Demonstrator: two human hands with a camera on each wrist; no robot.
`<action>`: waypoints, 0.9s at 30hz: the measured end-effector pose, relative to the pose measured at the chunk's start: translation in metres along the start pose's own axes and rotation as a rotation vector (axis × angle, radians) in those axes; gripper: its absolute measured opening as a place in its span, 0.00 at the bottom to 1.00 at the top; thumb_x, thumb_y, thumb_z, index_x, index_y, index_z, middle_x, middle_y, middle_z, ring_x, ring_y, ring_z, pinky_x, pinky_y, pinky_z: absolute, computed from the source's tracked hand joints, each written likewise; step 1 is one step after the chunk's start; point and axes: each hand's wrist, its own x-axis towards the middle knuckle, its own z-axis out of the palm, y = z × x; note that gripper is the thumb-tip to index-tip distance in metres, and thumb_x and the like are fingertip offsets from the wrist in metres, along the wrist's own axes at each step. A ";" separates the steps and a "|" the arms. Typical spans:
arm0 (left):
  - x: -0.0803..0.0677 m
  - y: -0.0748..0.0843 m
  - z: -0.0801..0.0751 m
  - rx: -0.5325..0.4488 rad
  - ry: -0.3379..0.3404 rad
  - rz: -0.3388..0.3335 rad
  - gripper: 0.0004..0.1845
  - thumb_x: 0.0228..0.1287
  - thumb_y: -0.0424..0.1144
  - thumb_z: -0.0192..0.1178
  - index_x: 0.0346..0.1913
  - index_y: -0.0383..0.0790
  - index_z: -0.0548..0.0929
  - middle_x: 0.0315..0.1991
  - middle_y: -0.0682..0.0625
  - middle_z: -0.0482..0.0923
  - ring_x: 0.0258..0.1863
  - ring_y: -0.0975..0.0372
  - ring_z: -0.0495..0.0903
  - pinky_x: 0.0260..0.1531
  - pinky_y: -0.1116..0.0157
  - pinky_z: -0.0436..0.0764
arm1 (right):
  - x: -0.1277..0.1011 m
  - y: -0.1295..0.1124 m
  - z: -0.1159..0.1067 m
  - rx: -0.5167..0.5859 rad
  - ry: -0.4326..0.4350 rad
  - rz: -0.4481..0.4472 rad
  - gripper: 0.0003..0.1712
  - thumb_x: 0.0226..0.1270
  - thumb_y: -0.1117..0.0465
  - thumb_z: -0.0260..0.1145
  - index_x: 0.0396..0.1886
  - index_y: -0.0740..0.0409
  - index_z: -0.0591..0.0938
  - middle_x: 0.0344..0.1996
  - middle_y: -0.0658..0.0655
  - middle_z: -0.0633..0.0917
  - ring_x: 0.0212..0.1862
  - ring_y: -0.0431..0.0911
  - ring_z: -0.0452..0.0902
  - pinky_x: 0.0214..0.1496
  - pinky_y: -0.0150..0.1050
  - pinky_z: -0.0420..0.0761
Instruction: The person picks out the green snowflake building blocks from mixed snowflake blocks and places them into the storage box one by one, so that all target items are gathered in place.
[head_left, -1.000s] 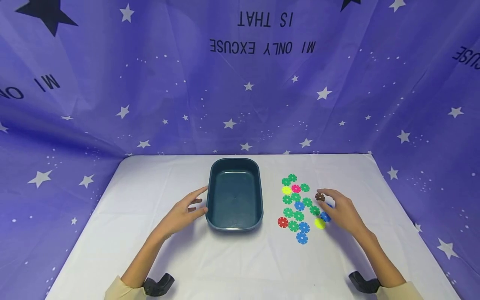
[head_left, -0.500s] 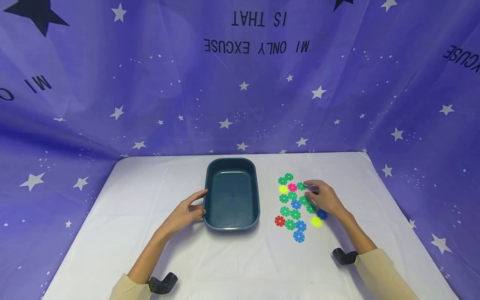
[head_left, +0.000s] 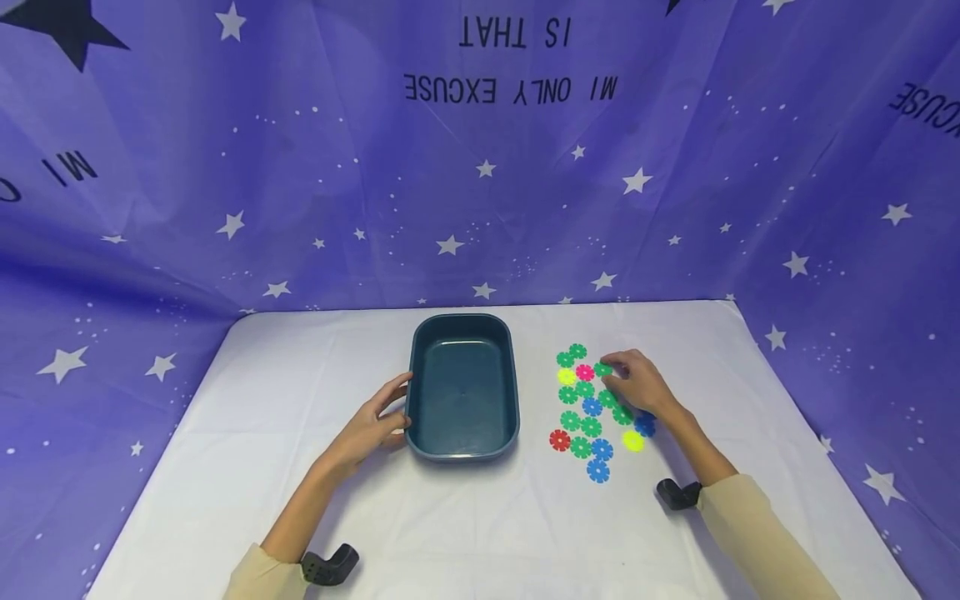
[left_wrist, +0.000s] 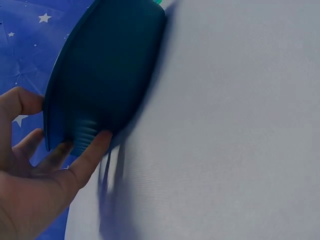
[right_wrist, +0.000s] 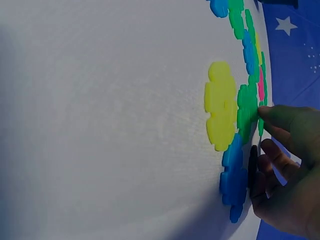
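Observation:
My left hand [head_left: 369, 429] touches the left outer side of a dark teal plastic tub [head_left: 462, 458]. In the left wrist view, the thumb and fingers rest against the tub's outer wall [left_wrist: 107, 65], near its ribbed patch. My right hand [head_left: 639, 384] is at the far right of a spread of slotted plastic snowflake discs. Its forefinger and thumb are at a green snowflake disc [head_left: 603, 369]. A dark brown snowflake disc [right_wrist: 253, 170], seen edge-on in the right wrist view, is tucked against the lower curled fingers. Head-view sight of it is blocked by the hand.
Several green discs [head_left: 591, 427] lie on the white cloth [head_left: 480, 525], with blue discs [head_left: 597, 471], yellow discs [head_left: 633, 440], a pink disc [head_left: 585, 372] and a red disc [head_left: 559, 440]. A purple star-printed curtain [head_left: 420, 200] surrounds the table.
My right hand has moved left and away from me, from the brown disc's place to the green disc, carrying the brown disc along. The left hand has stayed by the tub.

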 end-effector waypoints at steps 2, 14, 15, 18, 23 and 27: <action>0.001 -0.001 0.000 -0.010 0.004 -0.014 0.41 0.64 0.28 0.51 0.80 0.50 0.54 0.77 0.38 0.49 0.58 0.44 0.70 0.54 0.51 0.78 | 0.001 0.000 0.000 -0.004 0.000 0.010 0.22 0.67 0.63 0.67 0.59 0.66 0.80 0.54 0.69 0.77 0.51 0.60 0.73 0.55 0.59 0.74; 0.002 -0.001 0.004 -0.063 0.001 -0.036 0.43 0.63 0.26 0.50 0.80 0.52 0.51 0.79 0.38 0.44 0.58 0.46 0.68 0.55 0.49 0.77 | 0.004 -0.001 0.000 0.036 0.047 0.046 0.18 0.64 0.64 0.69 0.51 0.64 0.79 0.41 0.62 0.78 0.43 0.56 0.72 0.46 0.51 0.74; 0.002 -0.001 0.004 -0.063 -0.002 -0.034 0.43 0.63 0.26 0.50 0.80 0.52 0.51 0.79 0.38 0.43 0.58 0.46 0.68 0.55 0.49 0.77 | 0.004 -0.001 0.000 0.047 0.058 0.048 0.16 0.64 0.64 0.68 0.50 0.64 0.78 0.39 0.61 0.79 0.41 0.55 0.72 0.45 0.50 0.73; 0.003 -0.001 0.005 -0.070 -0.002 -0.034 0.43 0.63 0.26 0.50 0.80 0.52 0.51 0.79 0.38 0.43 0.58 0.46 0.68 0.55 0.50 0.77 | 0.002 -0.004 -0.003 0.080 0.099 0.042 0.11 0.65 0.67 0.66 0.46 0.62 0.79 0.36 0.60 0.81 0.40 0.55 0.74 0.43 0.49 0.74; 0.003 -0.002 0.007 -0.076 0.011 -0.031 0.43 0.63 0.26 0.50 0.80 0.53 0.52 0.78 0.38 0.45 0.57 0.47 0.69 0.53 0.51 0.78 | -0.003 -0.022 -0.006 0.164 0.160 0.011 0.09 0.68 0.69 0.64 0.46 0.62 0.82 0.39 0.62 0.85 0.44 0.58 0.80 0.49 0.53 0.79; 0.003 -0.002 0.006 -0.093 0.017 -0.029 0.43 0.63 0.25 0.50 0.80 0.52 0.52 0.78 0.38 0.45 0.56 0.47 0.69 0.51 0.52 0.79 | -0.005 -0.050 -0.006 0.296 0.131 -0.005 0.11 0.70 0.67 0.64 0.50 0.63 0.84 0.41 0.61 0.85 0.47 0.56 0.81 0.54 0.52 0.79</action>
